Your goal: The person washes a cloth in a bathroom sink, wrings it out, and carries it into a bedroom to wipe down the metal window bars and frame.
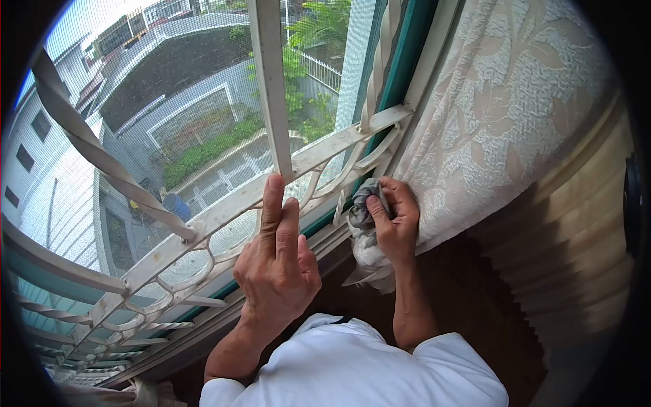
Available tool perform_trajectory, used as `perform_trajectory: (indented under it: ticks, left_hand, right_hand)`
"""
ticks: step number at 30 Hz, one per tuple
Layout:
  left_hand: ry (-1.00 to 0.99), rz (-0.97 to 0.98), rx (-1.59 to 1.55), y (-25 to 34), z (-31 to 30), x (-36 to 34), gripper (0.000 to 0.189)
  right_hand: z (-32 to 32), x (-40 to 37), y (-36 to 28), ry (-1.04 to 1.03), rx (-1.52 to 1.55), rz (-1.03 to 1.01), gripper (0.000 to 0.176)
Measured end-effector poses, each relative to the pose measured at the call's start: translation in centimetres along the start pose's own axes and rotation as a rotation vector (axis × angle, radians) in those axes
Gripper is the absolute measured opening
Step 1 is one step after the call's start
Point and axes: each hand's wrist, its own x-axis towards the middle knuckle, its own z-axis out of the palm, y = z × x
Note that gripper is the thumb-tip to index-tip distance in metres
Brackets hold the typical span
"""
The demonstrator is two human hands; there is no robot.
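Note:
My left hand [277, 261] is raised in front of the white metal window grille [230, 208]. Two of its fingers point up, one tip at the foot of an upright bar, seemingly touching it; the other fingers are bent and partly hidden. No object shows in this hand. To the right, my right hand [399, 220] grips a bunched grey and whitish rag [367, 234], whose loose end hangs below the fingers. The rag is near the right end of the grille, beside the curtain.
A patterned, pale curtain [502, 115] hangs close to my right hand. Twisted bars [102, 156] and curved scrollwork fill the grille before a mesh screen. Past the window lie a yard with plants and a blue barrel [176, 205]. Pleated beige fabric [576, 251] hangs farther right.

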Motion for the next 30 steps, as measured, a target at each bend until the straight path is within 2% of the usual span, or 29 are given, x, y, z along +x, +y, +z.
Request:
perform_trajectory:
  ticks: [5, 7, 8, 11, 12, 13, 15, 16, 20, 21, 23, 24, 25, 28, 29, 30]
  left_hand:
    - [-0.008, -0.019, 0.001, 0.4, -0.1, 0.1, 0.054]
    - [-0.015, -0.021, -0.005, 0.6, -0.2, 0.0, 0.054]
    - [-0.014, -0.023, -0.007, 0.6, -0.2, 0.1, 0.054]
    - [-0.023, -0.031, -0.021, 0.5, -0.3, 0.0, 0.054]
    - [-0.024, -0.031, -0.023, 0.3, -0.3, 0.1, 0.054]
    - [0.0, 0.018, 0.009, 0.2, -0.3, 0.4, 0.053]
    - [0.013, 0.073, 0.032, 0.4, -0.2, 0.2, 0.053]
    - [0.018, 0.068, 0.033, 0.5, -0.1, 0.3, 0.053]
    - [0.019, 0.057, 0.026, 0.1, 0.1, 0.3, 0.054]
    - [0.011, 0.058, 0.033, 0.1, 0.0, 0.1, 0.054]
    - [-0.009, 0.048, 0.027, 0.2, -0.3, 0.1, 0.054]
    - [-0.009, 0.049, 0.018, 0.1, -0.3, 0.3, 0.053]
    - [-0.007, 0.051, 0.02, 0.1, -0.3, 0.4, 0.053]
    - [-0.011, 0.049, 0.024, -0.1, -0.1, 0.2, 0.054]
    - [0.007, 0.071, 0.034, -0.1, 0.1, 0.2, 0.054]
    - [0.032, 0.101, 0.044, -0.1, 0.3, 0.3, 0.054]
  right_hand:
    - [1.7, 0.8, -0.3, 0.022, -0.241, -0.185, 0.021]
    - [2.4, 0.9, 0.3, -0.04, -0.5, -0.294, 0.026]
    - [2.4, 0.8, 0.3, -0.061, -0.536, -0.287, 0.03]
    - [2.8, 0.9, -0.8, -0.036, -0.684, -0.269, 0.029]
    - [3.0, 1.1, -0.9, -0.052, -0.639, -0.151, 0.025]
    - [3.1, 1.4, -0.9, -0.053, -0.642, -0.15, 0.025]
    - [3.0, 1.3, -0.7, -0.117, -0.427, -0.241, 0.022]
    - [1.6, 1.3, -0.3, -0.187, -0.376, -0.147, 0.023]
    - [0.5, -1.5, -0.5, -0.154, -0.277, -0.1, 0.024]
    - [0.6, -0.9, -0.4, -0.161, -0.278, -0.088, 0.024]
    - [1.0, 0.7, -0.1, -0.118, -0.324, -0.26, 0.025]
    - [1.7, 1.0, -0.5, -0.143, -0.364, -0.163, 0.026]
    - [2.1, 1.1, -0.5, -0.144, -0.362, -0.166, 0.026]
    - [3.9, 0.9, -0.6, -0.012, -0.683, -0.281, 0.023]
    - [3.5, 0.4, -0.4, -0.013, -0.685, -0.268, 0.023]
    - [2.8, 0.2, -0.1, -0.071, -0.517, -0.241, 0.023]
